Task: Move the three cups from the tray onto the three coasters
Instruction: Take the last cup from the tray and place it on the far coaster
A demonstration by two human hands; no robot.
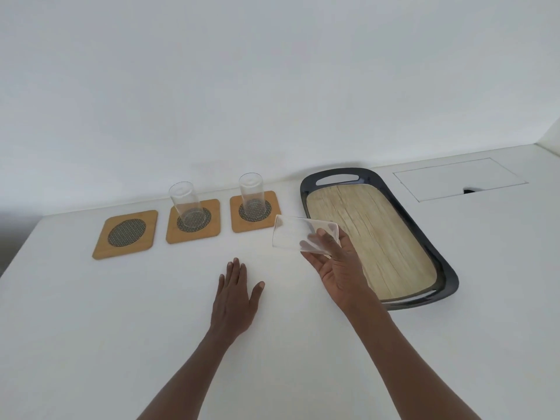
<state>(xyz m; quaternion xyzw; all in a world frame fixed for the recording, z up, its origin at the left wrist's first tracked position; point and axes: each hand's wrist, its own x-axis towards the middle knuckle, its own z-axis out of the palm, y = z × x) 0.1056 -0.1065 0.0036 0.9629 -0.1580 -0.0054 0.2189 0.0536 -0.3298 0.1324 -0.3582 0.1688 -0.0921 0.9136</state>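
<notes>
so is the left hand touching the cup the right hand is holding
Apart. The head view shows bare table between the left hand, flat on the table, and the cup held by the right hand.

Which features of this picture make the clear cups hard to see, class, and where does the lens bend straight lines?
Head view: soft, even light leaves only faint shadows; the cup in the right hand is see-through and slightly smeared; the table's far edge bows from wide-angle distortion; the tray rim shows mild glare.
</notes>
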